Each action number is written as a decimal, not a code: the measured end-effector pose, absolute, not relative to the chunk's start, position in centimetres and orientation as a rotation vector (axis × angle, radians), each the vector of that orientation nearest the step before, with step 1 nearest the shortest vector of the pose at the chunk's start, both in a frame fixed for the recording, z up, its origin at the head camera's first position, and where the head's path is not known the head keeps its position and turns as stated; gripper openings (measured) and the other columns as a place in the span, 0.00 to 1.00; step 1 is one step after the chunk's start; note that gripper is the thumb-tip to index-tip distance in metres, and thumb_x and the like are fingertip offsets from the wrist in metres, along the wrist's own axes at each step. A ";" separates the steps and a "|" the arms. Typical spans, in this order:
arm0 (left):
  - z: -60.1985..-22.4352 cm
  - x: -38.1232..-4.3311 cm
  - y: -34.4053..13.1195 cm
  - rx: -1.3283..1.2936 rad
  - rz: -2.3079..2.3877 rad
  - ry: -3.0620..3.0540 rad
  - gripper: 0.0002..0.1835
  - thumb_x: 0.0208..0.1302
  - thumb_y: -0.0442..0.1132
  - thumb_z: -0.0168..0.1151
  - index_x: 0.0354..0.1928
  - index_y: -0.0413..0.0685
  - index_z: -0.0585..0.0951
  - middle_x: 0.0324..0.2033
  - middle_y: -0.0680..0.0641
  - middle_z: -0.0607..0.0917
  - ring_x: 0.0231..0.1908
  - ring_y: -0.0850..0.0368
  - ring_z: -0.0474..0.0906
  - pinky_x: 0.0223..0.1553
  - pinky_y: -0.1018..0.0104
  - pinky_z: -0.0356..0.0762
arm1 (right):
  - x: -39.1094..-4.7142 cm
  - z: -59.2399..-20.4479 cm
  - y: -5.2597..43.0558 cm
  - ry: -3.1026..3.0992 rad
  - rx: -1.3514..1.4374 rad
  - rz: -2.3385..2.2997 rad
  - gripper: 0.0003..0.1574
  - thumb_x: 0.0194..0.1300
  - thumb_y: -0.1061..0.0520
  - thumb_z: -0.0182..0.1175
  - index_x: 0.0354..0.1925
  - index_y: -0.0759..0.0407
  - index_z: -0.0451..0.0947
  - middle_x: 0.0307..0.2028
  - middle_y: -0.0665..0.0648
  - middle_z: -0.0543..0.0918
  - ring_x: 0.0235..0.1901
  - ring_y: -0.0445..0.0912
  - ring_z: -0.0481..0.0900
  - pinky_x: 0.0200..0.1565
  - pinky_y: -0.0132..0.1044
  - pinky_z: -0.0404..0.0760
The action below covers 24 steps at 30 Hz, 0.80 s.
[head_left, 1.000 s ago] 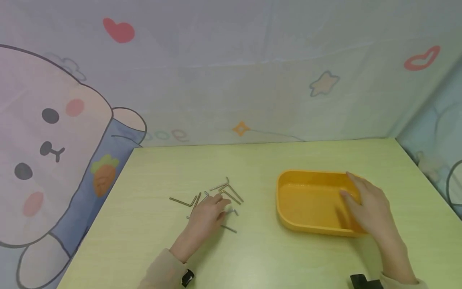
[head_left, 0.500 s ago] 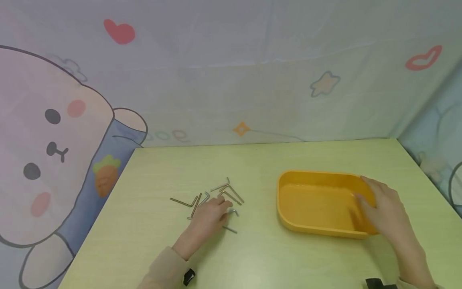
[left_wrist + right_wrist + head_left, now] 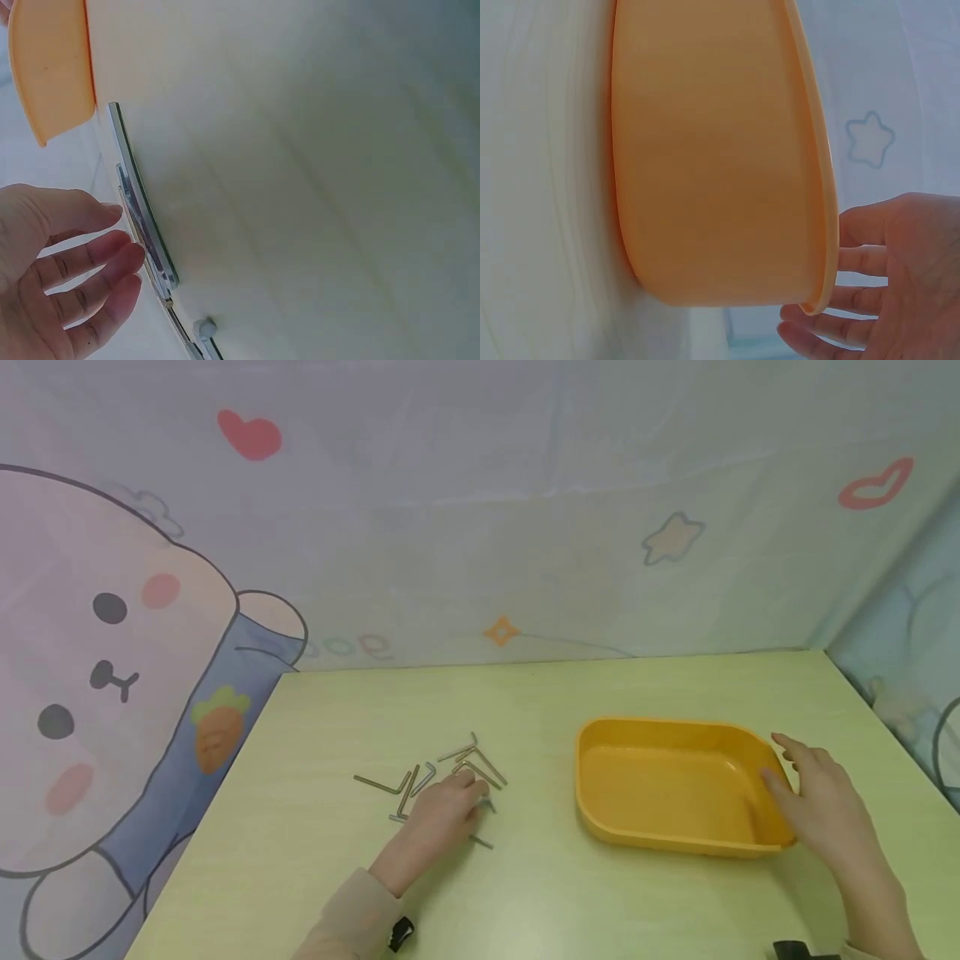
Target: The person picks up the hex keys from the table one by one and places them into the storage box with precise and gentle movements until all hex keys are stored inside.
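The loose L-shaped metal rods [image 3: 377, 785] lie scattered on the pale yellow-green surface [image 3: 540, 893], apart from the shallow yellow plastic tray [image 3: 660, 797]; sorting or gathering seems barely begun. The left hand [image 3: 438, 814], its fingers loosely bent with thumb apart, is at the rods; contact is unclear. Compared with a second ago, the right hand [image 3: 828, 806], fingers spread, has shifted rightward, uncovering more of the tray's right end.

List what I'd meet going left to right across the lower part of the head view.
Printed cartoon animal → leftmost bent metal rod → left hand → yellow tray → right hand. The other rods crowd around the left hand, so I leave them out.
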<state>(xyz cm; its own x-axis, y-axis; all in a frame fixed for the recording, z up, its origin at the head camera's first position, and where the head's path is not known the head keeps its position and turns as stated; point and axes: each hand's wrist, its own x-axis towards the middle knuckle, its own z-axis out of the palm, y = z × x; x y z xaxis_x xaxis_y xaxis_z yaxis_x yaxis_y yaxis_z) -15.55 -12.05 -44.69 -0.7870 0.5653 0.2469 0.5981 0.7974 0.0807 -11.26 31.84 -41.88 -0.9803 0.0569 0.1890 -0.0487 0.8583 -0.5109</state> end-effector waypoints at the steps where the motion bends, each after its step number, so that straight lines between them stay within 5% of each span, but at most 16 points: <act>1: -44.7 -15.6 -12.0 -0.912 -0.221 -2.775 0.12 0.50 0.28 0.66 0.39 0.46 0.82 0.24 0.54 0.73 0.21 0.66 0.58 0.19 0.78 0.55 | -11.3 -41.9 32.0 -2.840 -0.009 0.784 0.34 0.71 0.53 0.50 0.67 0.72 0.58 0.52 0.79 0.68 0.47 0.71 0.67 0.40 0.65 0.69; 8: -44.8 -15.9 -11.6 -0.912 -0.128 -2.802 0.11 0.51 0.29 0.66 0.37 0.48 0.81 0.26 0.54 0.75 0.23 0.63 0.66 0.20 0.77 0.58 | -11.1 -42.0 33.2 -2.902 -0.043 0.770 0.31 0.71 0.53 0.49 0.64 0.73 0.61 0.46 0.74 0.74 0.41 0.66 0.77 0.31 0.52 0.75; 14: -44.8 -16.2 -11.2 -0.886 -0.073 -2.848 0.11 0.50 0.30 0.68 0.37 0.48 0.80 0.30 0.52 0.80 0.28 0.59 0.76 0.22 0.76 0.65 | -11.1 -41.7 34.0 -2.982 -0.062 0.758 0.32 0.72 0.53 0.48 0.64 0.74 0.61 0.43 0.74 0.77 0.31 0.56 0.79 0.25 0.38 0.71; 24: -44.5 -16.3 -10.8 -0.869 -0.037 -2.931 0.14 0.52 0.32 0.68 0.41 0.49 0.80 0.40 0.49 0.83 0.35 0.56 0.79 0.24 0.74 0.72 | -11.1 -41.7 34.7 -3.057 -0.069 0.778 0.33 0.73 0.52 0.44 0.66 0.72 0.58 0.44 0.74 0.77 0.28 0.49 0.77 0.25 0.36 0.68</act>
<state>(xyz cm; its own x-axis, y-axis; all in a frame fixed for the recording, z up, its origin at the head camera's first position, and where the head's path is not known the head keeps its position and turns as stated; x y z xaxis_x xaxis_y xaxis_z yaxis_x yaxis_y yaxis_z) -16.35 -10.83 -44.46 -0.8351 0.5432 0.0870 0.5452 0.8383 -0.0008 -11.13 34.67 -41.65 -0.9989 0.0390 -0.0243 0.0459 0.8775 -0.4774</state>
